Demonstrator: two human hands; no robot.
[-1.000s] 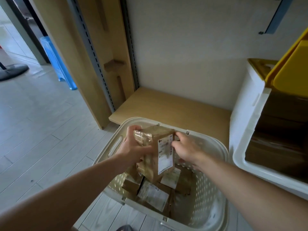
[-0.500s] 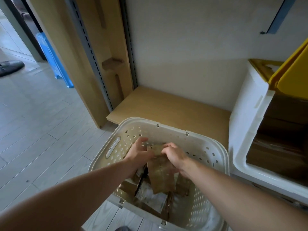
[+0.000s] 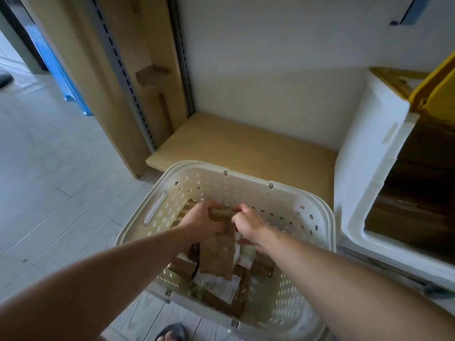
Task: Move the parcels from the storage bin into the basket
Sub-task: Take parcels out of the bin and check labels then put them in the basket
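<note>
A cream perforated basket (image 3: 246, 179) stands on the floor below me. Both hands reach inside it and grip the far end of a long brown parcel (image 3: 219, 254). My left hand (image 3: 202, 219) holds its left corner and my right hand (image 3: 248, 222) holds its right corner. The parcel slopes down onto several other brown parcels with white labels (image 3: 219, 286) lying in the basket's bottom. At the right stands the white storage bin (image 3: 357, 168) with a raised yellow lid (image 3: 438, 87); brown parcels (image 3: 418, 193) show inside it.
A low wooden shelf (image 3: 246, 148) sits behind the basket, against a white wall. A wooden upright with a metal slotted rail (image 3: 123, 77) rises at the left. Grey plank floor (image 3: 49, 156) spreads to the left. A sandalled foot (image 3: 172, 334) shows at the bottom edge.
Both hands have lowered the brown parcel from above the rim down into the basket, tipping it so its label faces away. It now rests on the parcels below.
</note>
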